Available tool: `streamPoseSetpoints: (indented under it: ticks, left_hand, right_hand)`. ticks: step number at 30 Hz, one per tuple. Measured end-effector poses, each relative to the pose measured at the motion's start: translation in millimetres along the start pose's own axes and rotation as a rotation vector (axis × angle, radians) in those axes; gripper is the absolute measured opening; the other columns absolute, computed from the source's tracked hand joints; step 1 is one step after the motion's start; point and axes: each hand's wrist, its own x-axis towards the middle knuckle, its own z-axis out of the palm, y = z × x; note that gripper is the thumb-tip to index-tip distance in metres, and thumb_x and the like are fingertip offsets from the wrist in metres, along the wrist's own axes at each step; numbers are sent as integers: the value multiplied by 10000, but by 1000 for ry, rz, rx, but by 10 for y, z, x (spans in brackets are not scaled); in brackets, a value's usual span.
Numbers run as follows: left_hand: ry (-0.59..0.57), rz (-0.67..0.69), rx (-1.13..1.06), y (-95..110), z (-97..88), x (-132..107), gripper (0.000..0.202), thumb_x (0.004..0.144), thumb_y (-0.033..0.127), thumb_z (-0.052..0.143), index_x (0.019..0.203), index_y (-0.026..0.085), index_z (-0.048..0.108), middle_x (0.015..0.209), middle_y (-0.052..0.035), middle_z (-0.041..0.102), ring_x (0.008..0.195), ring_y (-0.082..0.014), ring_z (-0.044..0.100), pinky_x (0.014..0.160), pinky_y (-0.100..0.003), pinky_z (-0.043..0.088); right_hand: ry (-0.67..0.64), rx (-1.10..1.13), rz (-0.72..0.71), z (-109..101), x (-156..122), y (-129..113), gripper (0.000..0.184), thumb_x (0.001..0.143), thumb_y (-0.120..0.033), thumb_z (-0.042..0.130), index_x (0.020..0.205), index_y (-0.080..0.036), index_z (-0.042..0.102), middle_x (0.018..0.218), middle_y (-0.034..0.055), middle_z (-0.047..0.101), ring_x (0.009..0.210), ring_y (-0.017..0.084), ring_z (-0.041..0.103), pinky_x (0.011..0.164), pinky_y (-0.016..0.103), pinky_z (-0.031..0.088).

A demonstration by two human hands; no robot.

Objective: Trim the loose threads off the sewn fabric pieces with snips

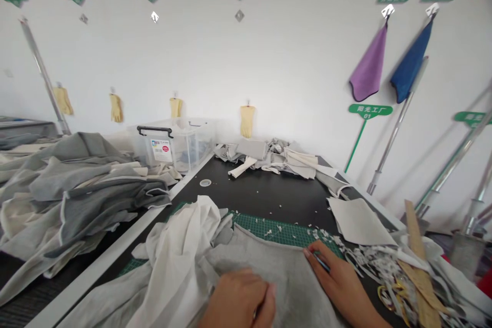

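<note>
My left hand (240, 297) rests on a grey fabric piece (280, 277) at the bottom centre, fingers curled and pressed down on the cloth. To its right, my right hand (334, 271) lies on the same fabric near its upper edge, fingers closed around a thin blue pen-like tool (322, 262). The grey piece lies over a green cutting mat (277, 228) on the black table (269, 192). A white cloth (180, 256) is bunched just left of my left hand.
Grey and cream fabric is piled on the left table (77, 189). A clear plastic bin (172, 146) and more cloth pieces (277, 156) sit at the back. Fabric scraps (376, 261) and a wooden ruler (418, 261) lie at the right. Cloths and gloves hang on the wall.
</note>
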Motion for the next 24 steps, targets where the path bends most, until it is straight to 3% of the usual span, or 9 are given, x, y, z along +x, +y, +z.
streamPoseSetpoints:
  ticks: [3, 6, 10, 15, 19, 24]
  left_hand:
    - [127, -64, 136, 0, 102, 329, 220, 980, 188, 432, 814, 200, 576, 805, -41, 641, 798, -206, 586, 742, -354, 447]
    - [183, -99, 184, -35, 302, 375, 160, 963, 149, 436, 951, 197, 587, 961, -62, 630, 935, -240, 552, 864, -412, 423]
    - [119, -158, 203, -138, 473, 220, 185, 953, 153, 456, 1058, 207, 599, 1032, -68, 610, 988, -263, 519, 908, -438, 400]
    - [114, -301, 299, -262, 471, 171, 293, 971, 162, 421, 1205, 196, 594, 1146, -95, 591, 1074, -290, 497, 995, -488, 372]
    - [45, -270, 390, -271, 476, 180, 334, 977, 175, 415, 1262, 185, 588, 1197, -116, 586, 1117, -304, 484, 1040, -512, 349]
    - [-57, -241, 397, -161, 443, 169, 358, 976, 166, 402, 1284, 181, 582, 1179, -132, 613, 1081, -303, 521, 983, -513, 392]
  right_hand:
    - [-33, -50, 5, 87, 26, 146, 299, 1015, -533, 388, 1023, -288, 559, 764, -12, 702, 694, 220, 705, 646, 262, 454]
    - [-54, -83, 11, 119, 19, 218, 273, 1011, -508, 399, 1028, -296, 569, 804, -6, 729, 722, 229, 729, 635, 264, 447]
    - [-74, -127, 60, 96, 24, 196, 266, 1010, -499, 404, 1038, -296, 573, 840, -8, 744, 747, 226, 737, 639, 264, 441]
    - [-116, -165, 61, 82, 37, 146, 284, 1016, -505, 387, 1040, -294, 577, 860, -2, 749, 769, 231, 735, 668, 274, 446]
    - [-139, -194, 76, 54, 41, 171, 282, 1018, -504, 373, 1056, -294, 558, 858, 1, 739, 768, 238, 731, 657, 283, 430]
    - [-146, -257, 110, -35, 71, 251, 275, 1012, -494, 371, 1053, -298, 558, 795, -6, 722, 743, 249, 723, 647, 292, 412]
